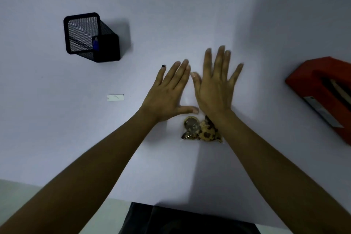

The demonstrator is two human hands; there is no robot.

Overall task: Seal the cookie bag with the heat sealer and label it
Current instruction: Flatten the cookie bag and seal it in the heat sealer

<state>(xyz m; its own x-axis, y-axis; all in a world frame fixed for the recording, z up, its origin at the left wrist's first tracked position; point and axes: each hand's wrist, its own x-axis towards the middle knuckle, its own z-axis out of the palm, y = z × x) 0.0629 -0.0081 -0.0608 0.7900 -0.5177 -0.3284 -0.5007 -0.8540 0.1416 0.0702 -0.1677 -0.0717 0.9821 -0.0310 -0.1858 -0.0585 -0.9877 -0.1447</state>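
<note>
A clear plastic cookie bag (201,129) lies flat on the white table, with several chocolate-chip cookies bunched at its near end. My left hand (169,91) and my right hand (216,83) lie palm down, fingers spread, on the bag's empty upper part, side by side. Neither hand grips anything. The bag's open end is hidden under my hands. The red heat sealer (322,93) sits at the right edge of the table. A small white label (115,98) lies on the table to the left of my hands.
A black mesh pen holder (91,38) with a blue pen in it stands at the back left. The table's near edge (114,194) runs just in front of my body.
</note>
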